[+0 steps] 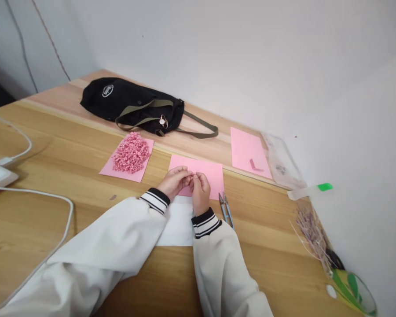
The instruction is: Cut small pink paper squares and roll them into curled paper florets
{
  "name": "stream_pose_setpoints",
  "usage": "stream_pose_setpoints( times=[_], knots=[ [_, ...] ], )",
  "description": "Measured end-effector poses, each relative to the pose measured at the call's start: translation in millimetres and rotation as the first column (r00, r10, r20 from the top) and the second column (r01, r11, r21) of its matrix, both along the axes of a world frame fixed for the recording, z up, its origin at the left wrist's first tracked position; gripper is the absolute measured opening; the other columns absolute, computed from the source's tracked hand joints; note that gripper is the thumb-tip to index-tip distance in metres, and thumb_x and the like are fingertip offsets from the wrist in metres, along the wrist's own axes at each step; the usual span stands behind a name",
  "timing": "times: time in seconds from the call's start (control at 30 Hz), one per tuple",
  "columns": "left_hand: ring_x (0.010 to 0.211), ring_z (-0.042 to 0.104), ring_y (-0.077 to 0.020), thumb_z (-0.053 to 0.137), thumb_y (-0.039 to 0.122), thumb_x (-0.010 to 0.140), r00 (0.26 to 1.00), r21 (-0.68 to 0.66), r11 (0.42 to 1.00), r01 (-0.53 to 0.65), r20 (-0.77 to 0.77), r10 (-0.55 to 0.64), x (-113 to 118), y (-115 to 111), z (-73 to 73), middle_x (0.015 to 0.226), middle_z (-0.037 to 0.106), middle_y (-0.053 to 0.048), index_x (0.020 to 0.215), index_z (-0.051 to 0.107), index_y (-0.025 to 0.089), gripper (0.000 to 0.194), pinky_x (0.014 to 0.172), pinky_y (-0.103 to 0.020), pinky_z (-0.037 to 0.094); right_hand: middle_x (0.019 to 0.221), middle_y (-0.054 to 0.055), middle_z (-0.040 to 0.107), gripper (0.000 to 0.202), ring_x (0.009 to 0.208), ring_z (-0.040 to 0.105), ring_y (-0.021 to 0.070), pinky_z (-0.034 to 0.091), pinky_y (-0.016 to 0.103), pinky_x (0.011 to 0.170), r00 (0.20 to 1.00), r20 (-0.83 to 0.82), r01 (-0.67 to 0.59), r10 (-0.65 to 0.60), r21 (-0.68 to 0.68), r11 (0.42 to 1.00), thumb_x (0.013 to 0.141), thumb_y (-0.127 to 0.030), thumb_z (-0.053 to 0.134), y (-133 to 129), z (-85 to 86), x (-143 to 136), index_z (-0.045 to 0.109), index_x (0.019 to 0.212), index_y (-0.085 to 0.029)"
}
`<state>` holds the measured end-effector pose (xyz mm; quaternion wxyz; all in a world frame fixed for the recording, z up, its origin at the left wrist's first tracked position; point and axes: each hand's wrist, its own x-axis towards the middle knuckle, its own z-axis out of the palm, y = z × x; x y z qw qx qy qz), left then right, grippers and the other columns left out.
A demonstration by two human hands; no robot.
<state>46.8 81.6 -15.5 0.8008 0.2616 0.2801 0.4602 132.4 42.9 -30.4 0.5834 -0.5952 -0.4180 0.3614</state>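
My left hand (175, 181) and my right hand (200, 193) meet at the fingertips above a pink sheet (214, 176). Both are closed in a pinch on something small and pinkish, too small to name. Below them a white sheet (176, 229) lies on the table, partly covered by my sleeves. Thread snips (226, 210) with blue handles lie just right of my right hand. To the left, a heap of small pink bead-like pieces (132, 154) rests on another pink sheet (137, 176).
A black bag (132, 99) with olive straps lies at the back, a watch (163, 121) on it. Back right are a pink sheet (247, 149) with a small folded strip and a clear plastic bag (284, 163). Dried stems (312, 229) lie right; a white cable (69, 220) runs left.
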Motion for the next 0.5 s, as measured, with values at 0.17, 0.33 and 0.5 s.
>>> stream_pose_setpoints(
  times=[0.17, 0.33, 0.5],
  knots=[
    [0.042, 0.047, -0.0056, 0.065, 0.011, 0.061, 1.0, 0.01, 1.0, 0.011, 0.0, -0.011, 1.0, 0.2, 0.1, 0.045, 0.052, 0.003, 0.058, 0.048, 0.014, 0.018, 0.045, -0.017, 0.034, 0.055, -0.005, 0.045, 0.013, 0.05, 0.041, 0.0089, 0.034, 0.023, 0.048, 0.995, -0.092, 0.023, -0.021, 0.021, 1.0, 0.076, -0.031, 0.045, -1.4, 4.6, 0.9, 0.049, 0.073, -0.019],
    [0.043, 0.048, -0.0061, 0.065, 0.012, 0.062, 1.0, 0.001, 1.0, 0.019, 0.019, -0.019, 1.0, 1.4, -2.6, 0.045, 0.053, 0.004, 0.061, 0.047, 0.015, 0.018, 0.047, -0.019, 0.035, 0.048, -0.007, 0.041, 0.011, 0.044, 0.036, 0.008, 0.03, 0.023, 0.044, 0.992, -0.123, 0.032, -0.03, 0.019, 0.999, 0.075, -0.029, 0.046, -1.8, 6.9, 1.6, 0.049, 0.07, -0.019],
    [0.042, 0.047, -0.0062, 0.067, 0.014, 0.058, 1.0, -0.004, 1.0, 0.0, 0.021, 0.0, 2.4, 0.1, -2.7, 0.045, 0.053, 0.003, 0.061, 0.046, 0.015, 0.022, 0.044, -0.018, 0.031, 0.047, -0.006, 0.039, 0.019, 0.044, 0.035, 0.0078, 0.029, 0.023, 0.044, 0.989, -0.137, 0.067, -0.061, 0.037, 0.997, 0.077, -0.033, 0.049, -3.8, 9.9, 1.1, 0.049, 0.066, -0.018]
  ],
)
